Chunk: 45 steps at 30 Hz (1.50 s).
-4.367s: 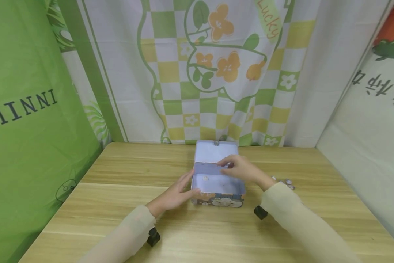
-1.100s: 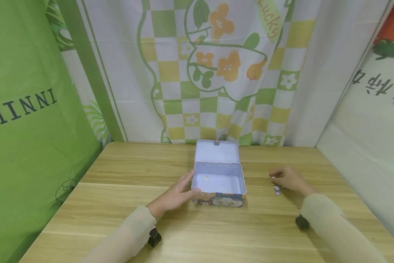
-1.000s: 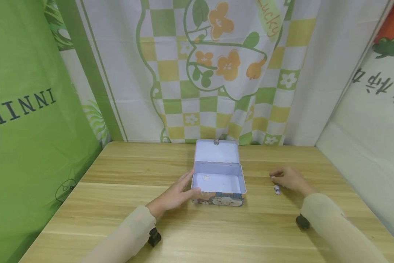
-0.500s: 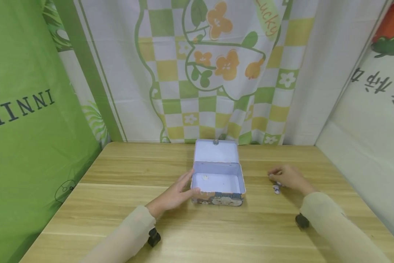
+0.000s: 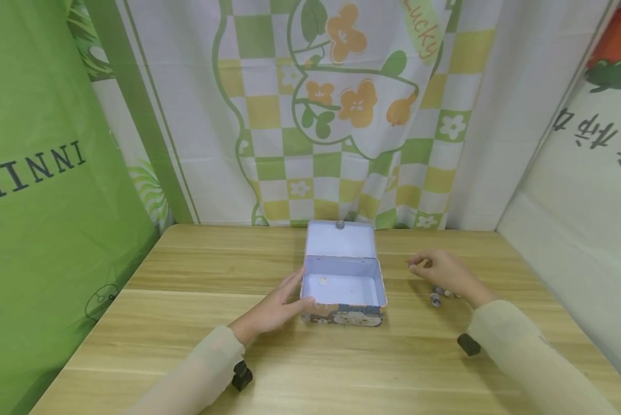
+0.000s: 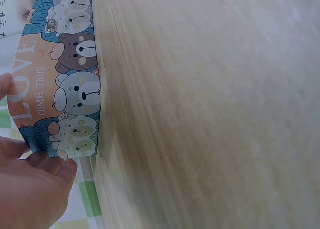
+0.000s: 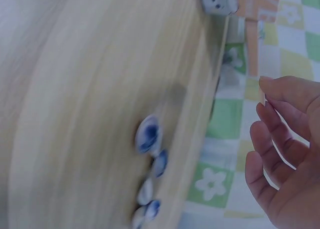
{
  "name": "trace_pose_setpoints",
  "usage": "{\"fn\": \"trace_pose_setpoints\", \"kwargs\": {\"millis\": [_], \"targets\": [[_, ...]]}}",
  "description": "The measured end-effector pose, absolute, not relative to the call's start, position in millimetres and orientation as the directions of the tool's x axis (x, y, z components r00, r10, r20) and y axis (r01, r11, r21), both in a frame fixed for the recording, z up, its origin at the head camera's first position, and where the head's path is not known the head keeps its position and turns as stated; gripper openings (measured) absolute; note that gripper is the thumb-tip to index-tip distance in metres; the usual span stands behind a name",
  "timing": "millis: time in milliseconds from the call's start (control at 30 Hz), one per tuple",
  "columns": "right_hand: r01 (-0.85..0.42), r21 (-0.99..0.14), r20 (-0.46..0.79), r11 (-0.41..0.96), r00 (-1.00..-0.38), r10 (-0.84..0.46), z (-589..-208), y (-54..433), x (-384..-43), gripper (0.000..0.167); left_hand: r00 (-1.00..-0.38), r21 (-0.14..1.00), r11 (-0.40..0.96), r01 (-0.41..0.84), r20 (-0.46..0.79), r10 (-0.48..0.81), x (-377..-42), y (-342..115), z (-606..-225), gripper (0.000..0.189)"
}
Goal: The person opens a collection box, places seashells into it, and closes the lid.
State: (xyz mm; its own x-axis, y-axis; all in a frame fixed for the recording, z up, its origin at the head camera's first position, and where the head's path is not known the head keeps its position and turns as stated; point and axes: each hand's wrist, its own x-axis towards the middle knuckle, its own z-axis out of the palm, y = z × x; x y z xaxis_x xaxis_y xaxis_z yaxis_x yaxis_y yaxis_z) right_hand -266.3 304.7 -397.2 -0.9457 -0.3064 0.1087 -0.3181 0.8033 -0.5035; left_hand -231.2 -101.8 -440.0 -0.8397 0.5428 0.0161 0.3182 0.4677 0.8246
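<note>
An opened tin lunch box (image 5: pixel 347 316) with a pale lilac inside and cartoon bears outside stands on the table, lid tilted back. My left hand (image 5: pixel 274 305) holds its near left corner, thumb at the front rim and fingers along the left side; the left wrist view shows the fingertips (image 6: pixel 67 169) against the box. A small round whitish piece (image 5: pixel 323 280) lies inside. Right of the box, my right hand (image 5: pixel 445 274) is raised, thumb and forefinger pinching a small thin white piece (image 7: pixel 263 95) seen edge-on. Beneath lie several white-and-blue shell-like pieces (image 7: pixel 148 134).
The wooden table (image 5: pixel 212 369) reaches back to a printed curtain (image 5: pixel 269 190). Green cloth (image 5: pixel 56 259) hangs at the left, white cloth (image 5: pixel 575 230) at the right. A thin dark cable (image 5: pixel 102 297) hangs beside the table's left edge.
My right hand left the box for the small pieces, closed on one, and has now risen with it toward the box. The left hand stays at the box.
</note>
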Motion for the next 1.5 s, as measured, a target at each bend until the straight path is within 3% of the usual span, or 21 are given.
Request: {"fn": "trace_pose_setpoints", "kwargs": {"millis": [367,1033,1500], "targets": [[-0.392,-0.476,0.186,0.787,-0.920,-0.346,-383.0,275.9,-264.5,0.022,-0.842,0.814,0.480,0.326,0.019,0.540,-231.2,-101.2,-439.6,0.080],[-0.528,-0.523,0.286,0.669,-0.848,-0.446,-380.9,209.1,-267.0,0.018,-0.854,0.805,0.498,0.322,0.020,0.520,-231.4,-100.7,-441.1,0.082],[-0.537,-0.549,0.271,0.640,-0.839,-0.471,-389.8,178.5,-279.4,0.019,-0.852,0.811,0.485,0.326,0.030,0.522,-233.7,-101.4,-443.0,0.082]]}}
